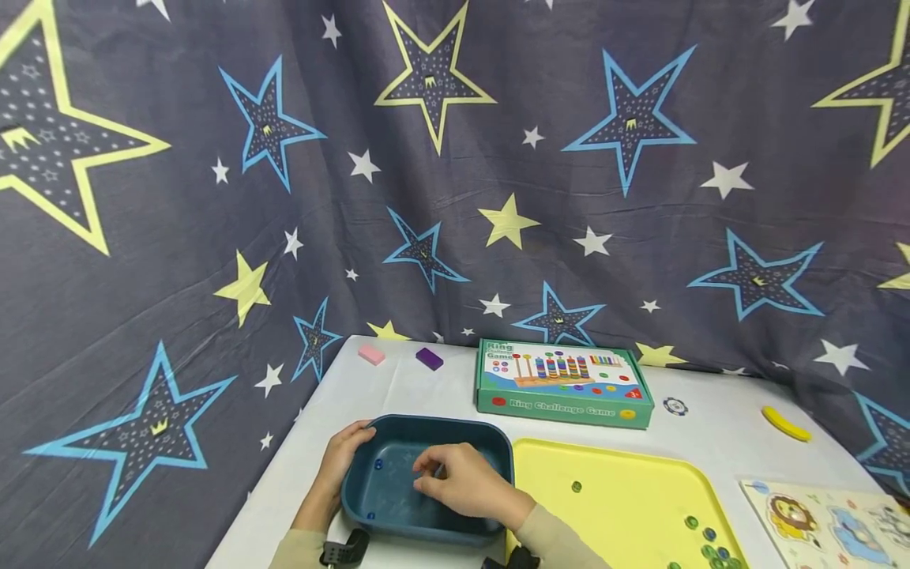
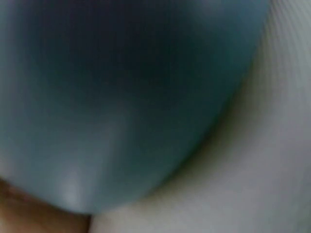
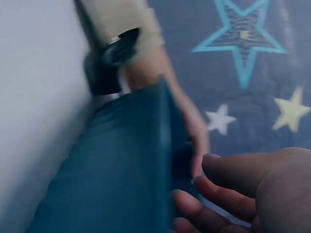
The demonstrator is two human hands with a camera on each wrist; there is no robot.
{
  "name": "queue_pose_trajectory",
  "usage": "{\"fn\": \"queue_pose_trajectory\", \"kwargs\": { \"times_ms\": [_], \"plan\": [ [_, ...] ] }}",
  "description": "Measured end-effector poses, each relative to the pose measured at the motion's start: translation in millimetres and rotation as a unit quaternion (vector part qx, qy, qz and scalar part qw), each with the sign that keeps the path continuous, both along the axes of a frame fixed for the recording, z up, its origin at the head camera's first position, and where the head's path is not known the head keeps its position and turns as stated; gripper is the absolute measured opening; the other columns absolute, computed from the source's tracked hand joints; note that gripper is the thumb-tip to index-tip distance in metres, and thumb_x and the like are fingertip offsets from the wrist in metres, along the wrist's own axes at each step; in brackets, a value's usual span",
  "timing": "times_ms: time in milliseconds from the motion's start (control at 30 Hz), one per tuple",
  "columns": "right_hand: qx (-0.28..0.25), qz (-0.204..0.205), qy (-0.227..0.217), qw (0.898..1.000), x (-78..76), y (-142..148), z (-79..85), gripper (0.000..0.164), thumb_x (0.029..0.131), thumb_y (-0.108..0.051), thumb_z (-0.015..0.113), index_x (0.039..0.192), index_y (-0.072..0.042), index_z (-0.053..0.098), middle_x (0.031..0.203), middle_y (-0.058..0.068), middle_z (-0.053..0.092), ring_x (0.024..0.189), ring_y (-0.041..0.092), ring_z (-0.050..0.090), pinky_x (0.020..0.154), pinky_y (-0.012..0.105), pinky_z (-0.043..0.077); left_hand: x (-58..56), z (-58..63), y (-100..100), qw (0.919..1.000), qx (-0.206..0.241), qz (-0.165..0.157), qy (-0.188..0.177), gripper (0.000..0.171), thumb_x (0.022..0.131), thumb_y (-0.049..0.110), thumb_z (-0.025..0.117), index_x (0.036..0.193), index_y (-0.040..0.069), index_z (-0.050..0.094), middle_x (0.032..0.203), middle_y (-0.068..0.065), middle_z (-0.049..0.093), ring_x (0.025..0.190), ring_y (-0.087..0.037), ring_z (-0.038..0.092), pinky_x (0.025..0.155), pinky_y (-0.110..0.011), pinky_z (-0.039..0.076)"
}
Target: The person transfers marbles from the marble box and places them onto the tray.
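Note:
My left hand (image 1: 338,460) holds a dark teal bin (image 1: 426,534) by its left side, the thumb over the rim. Inside the bin lie a blue marble (image 1: 378,464) and another blue marble (image 1: 371,516) near the front wall. Over the bin hovers my right hand (image 1: 465,479), fingers loosely bent; a gap shows between thumb (image 3: 233,170) and forefinger, and no held thing can be made out. The left wrist view is filled by the blurred bin wall (image 2: 121,145). A yellow tray (image 1: 604,506) bears a green marble (image 1: 577,487) and several green and blue marbles (image 1: 709,552).
Behind the bin and tray stands a green ring game box (image 1: 565,387). A pink block (image 1: 371,354), a purple block (image 1: 430,359), a poker chip (image 1: 675,406) and a yellow banana-shaped piece (image 1: 785,424) lie around it. An animal puzzle board (image 1: 828,521) is at right.

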State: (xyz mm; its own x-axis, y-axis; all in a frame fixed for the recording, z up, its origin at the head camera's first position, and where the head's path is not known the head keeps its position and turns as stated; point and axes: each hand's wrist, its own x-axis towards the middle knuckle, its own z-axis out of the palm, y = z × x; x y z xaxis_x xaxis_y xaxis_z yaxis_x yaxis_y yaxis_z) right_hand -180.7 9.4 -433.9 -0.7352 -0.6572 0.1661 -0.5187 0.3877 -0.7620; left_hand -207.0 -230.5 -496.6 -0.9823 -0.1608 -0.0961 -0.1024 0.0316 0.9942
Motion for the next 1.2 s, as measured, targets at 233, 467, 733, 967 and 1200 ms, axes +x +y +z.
{"fn": "queue_pose_trajectory", "kwargs": {
  "times_ms": [233,467,733,967,1200],
  "plan": [
    [0.117,0.063,-0.004,0.991,-3.3,-30.3,-2.4,0.026,0.081,-0.027,0.067,0.103,-0.013,0.066,0.081,-0.014,0.063,0.072,-0.004,0.054,0.063,0.018,0.045,0.1,0.6,0.9,0.9999,0.015,0.0,-0.007,0.034,0.085,0.025,0.058,0.109,0.002,0.061,0.101,-0.01,0.063,0.09,-0.021,0.057,0.075,-0.031,0.046],
    [0.163,0.087,0.014,0.983,-4.6,-57.6,-3.3,0.025,0.078,-0.022,0.07,0.1,-0.012,0.067,0.073,-0.014,0.059,0.067,-0.004,0.051,0.062,0.016,0.043,-0.5,1.6,-0.1,0.9994,0.034,-0.01,-0.007,0.036,0.084,0.027,0.059,0.109,0.002,0.061,0.102,-0.011,0.062,0.091,-0.023,0.058,0.075,-0.032,0.047],
    [0.172,0.094,-0.007,0.981,-4.2,-71.6,-12.6,0.024,0.077,-0.019,0.071,0.1,-0.012,0.067,0.065,-0.014,0.055,0.058,-0.002,0.05,0.057,0.016,0.041,2.8,4.4,1.6,0.9982,0.057,-0.018,0.003,0.031,0.087,0.019,0.056,0.109,-0.002,0.06,0.102,-0.012,0.062,0.09,-0.023,0.058,0.075,-0.033,0.048],
    [0.148,0.116,-0.041,0.981,-2.7,-75.4,-15.6,0.016,0.08,-0.006,0.062,0.093,-0.01,0.069,0.069,-0.013,0.059,0.059,-0.003,0.051,0.058,0.015,0.042,0.2,0.8,0.0,0.9991,0.04,-0.007,0.01,0.033,0.085,0.023,0.058,0.107,-0.001,0.061,0.102,-0.011,0.062,0.089,-0.021,0.058,0.075,-0.03,0.047],
    [0.151,0.137,-0.043,0.978,-2.9,-77.7,-18.2,0.013,0.082,-0.007,0.062,0.086,-0.015,0.071,0.072,-0.016,0.062,0.065,-0.007,0.053,0.062,0.013,0.043,2.4,3.6,1.5,0.9991,0.04,-0.012,0.008,0.03,0.087,0.02,0.056,0.107,-0.001,0.061,0.102,-0.012,0.062,0.09,-0.022,0.058,0.075,-0.031,0.047]
  ]
}}
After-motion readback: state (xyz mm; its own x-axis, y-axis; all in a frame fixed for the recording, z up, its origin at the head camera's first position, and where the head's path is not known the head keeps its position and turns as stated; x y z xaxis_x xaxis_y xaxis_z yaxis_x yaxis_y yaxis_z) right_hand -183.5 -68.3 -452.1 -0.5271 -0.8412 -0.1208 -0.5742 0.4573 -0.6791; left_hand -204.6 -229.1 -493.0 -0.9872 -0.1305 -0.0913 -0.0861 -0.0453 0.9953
